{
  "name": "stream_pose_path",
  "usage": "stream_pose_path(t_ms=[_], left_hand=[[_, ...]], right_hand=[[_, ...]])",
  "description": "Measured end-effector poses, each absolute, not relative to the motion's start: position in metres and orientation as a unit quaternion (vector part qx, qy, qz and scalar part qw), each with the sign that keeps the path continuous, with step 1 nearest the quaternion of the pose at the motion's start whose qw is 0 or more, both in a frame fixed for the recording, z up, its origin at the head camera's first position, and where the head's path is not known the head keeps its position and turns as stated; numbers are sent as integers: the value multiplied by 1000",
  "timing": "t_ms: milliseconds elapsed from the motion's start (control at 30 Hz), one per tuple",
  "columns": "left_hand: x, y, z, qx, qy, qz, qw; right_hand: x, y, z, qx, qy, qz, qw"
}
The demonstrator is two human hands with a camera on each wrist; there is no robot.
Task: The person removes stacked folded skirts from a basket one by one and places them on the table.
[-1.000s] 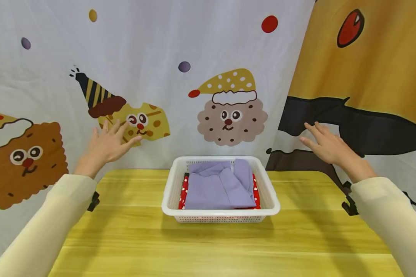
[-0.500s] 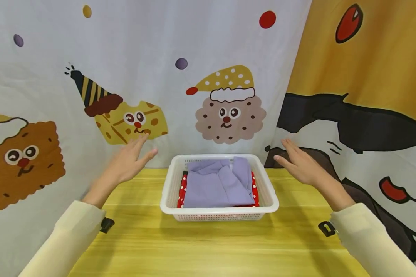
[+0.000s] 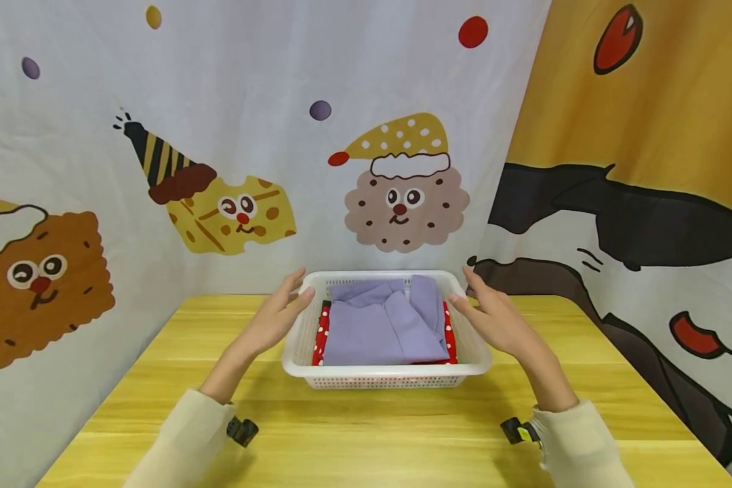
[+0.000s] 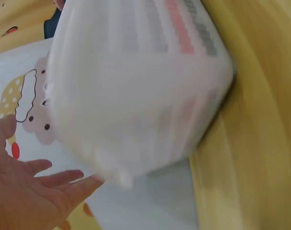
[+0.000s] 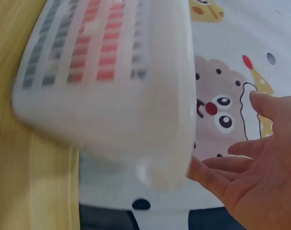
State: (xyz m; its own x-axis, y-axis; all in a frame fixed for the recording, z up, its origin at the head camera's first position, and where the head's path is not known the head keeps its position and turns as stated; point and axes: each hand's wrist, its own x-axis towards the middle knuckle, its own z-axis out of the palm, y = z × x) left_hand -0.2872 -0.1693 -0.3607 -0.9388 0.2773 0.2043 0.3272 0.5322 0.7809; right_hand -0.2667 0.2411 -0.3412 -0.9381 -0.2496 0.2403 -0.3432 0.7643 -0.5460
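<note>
A white plastic basket with slotted sides stands on the table. Folded lavender cloth lies on top inside it, over red cloth with white dots that shows along both sides. My left hand is at the basket's left rim, fingers extended and thumb apart. On the opposite side my right hand is at the right rim, its fingers likewise extended. Both wrist views show the fingers near the basket's far corners; whether they touch it I cannot tell. Neither hand grips anything.
The yellow wood-grain table extends in front of and beside the basket. A curtain printed with cartoon figures hangs behind the table's back edge. Small black devices sit at both wrists.
Both hands have come inward and down, from wide apart above the table to either side of the basket. Basket and cloths have stayed in place.
</note>
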Motion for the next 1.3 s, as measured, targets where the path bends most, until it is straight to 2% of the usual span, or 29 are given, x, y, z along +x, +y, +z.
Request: stream_pose_path(t_ms=[333,533,833,1033,1200,1300], left_hand=[[-286,-134,-371,-112,-800,-589,-25],[-293,-116,-368,-44,-774,-629,-53],[-305,-103,-378,40,-758,-640,-115],[-304,-100,-381,51,-781,-613,-104],[-301,-98,-381,51,-783,-612,-98],[-300,-97,-381,52,-779,-617,-103]], right_hand=[[-272,213,-350,139,-930,340,-13],[-284,198,-355,127,-934,331,-41],[-292,181,-368,83,-940,330,-37],[-295,179,-372,53,-935,351,-9],[-296,179,-371,-3,-905,425,-22],[-295,180,-371,-5,-889,457,-30]])
